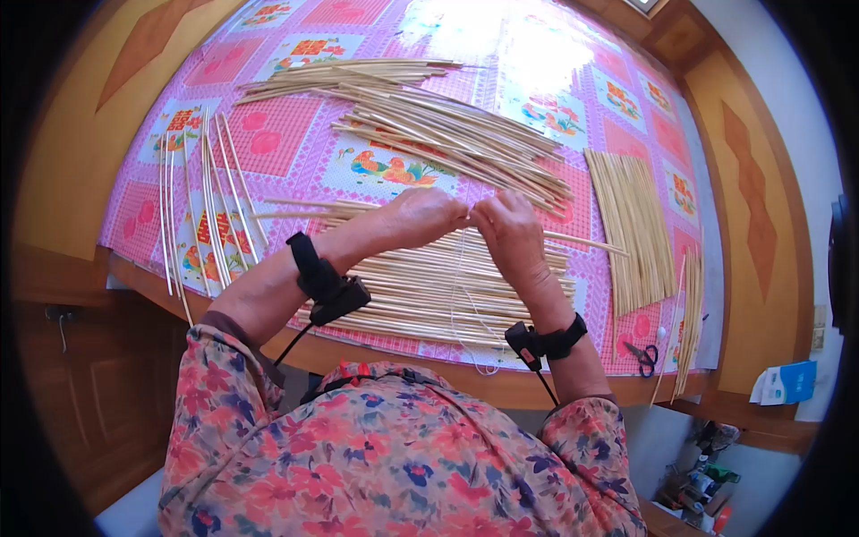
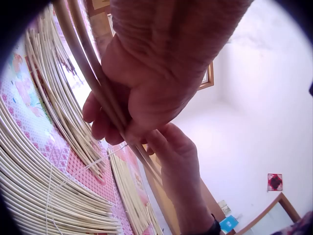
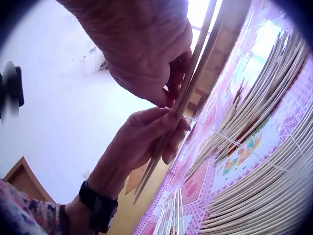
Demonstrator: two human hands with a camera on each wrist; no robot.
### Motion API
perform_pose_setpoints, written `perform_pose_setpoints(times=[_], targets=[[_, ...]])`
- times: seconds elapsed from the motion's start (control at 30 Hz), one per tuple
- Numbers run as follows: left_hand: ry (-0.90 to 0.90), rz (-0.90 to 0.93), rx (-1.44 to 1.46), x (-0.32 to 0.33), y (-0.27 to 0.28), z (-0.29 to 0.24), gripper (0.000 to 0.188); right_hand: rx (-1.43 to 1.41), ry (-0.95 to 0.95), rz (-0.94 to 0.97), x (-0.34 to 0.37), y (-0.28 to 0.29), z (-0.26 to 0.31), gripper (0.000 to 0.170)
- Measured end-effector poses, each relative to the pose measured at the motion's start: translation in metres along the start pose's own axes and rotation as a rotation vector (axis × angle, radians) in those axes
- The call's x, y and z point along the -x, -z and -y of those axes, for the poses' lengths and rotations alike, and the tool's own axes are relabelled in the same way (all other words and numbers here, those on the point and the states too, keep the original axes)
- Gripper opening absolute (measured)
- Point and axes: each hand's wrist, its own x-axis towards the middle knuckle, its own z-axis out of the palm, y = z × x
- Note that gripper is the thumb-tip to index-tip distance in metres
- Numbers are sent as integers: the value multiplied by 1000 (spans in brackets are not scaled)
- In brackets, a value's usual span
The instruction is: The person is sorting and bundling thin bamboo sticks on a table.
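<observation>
Two thin sticks [image 2: 88, 63] are held up above the table, pinched by the left hand [image 1: 425, 217], whose fingers curl round them in the left wrist view. Close against it, the right hand [image 1: 514, 237] has its thumb and fingertips at the same spot on the sticks [image 3: 195, 63]. White string [image 3: 222, 133] runs from the fingertips down to a row of parallel sticks [image 1: 412, 295] lying below the hands, where it forms loose loops near the table's front edge. The string's exact wrap at the fingertips is hidden.
Loose stick piles [image 1: 456, 143] lie at the back. A flat bundle [image 1: 631, 233] is on the right, near scissors [image 1: 642, 356] and more sticks [image 1: 687, 322]. Several single sticks [image 1: 210, 206] lie at the left on the patterned tablecloth [image 1: 268, 134].
</observation>
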Motion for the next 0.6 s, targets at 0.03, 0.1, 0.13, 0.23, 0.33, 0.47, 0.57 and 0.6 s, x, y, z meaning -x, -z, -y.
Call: perform_pose_setpoints(times=[0.03,0.1,0.13,0.23,0.33,0.47,0.57,0.6], targets=[[7,8,12,-1,-2,2,33,-57,-25,10,1,-2,-1,9],[-34,-51,-34,-2,4,-2,32,-62,-5,6,-2,-1,-2,9],[-26,-33,-6,-2,8,-5,29,-83,-1,-30,-4,-1,-3,9],[-53,-88,4,-5,0,-4,26,-102,-36,-100,-5,-8,-4,10],[-45,-138,-32,0,18,-19,24,-183,-140,-205,-8,-8,-2,11],[-102,-224,7,-6,18,-12,26,-167,-58,-241,-20,4,0,11],[-119,-241,85,-1,19,-17,27,-152,-31,-224,-22,8,2,11],[-68,-190,69,4,21,-22,28,-145,-20,-204,-19,5,1,11]])
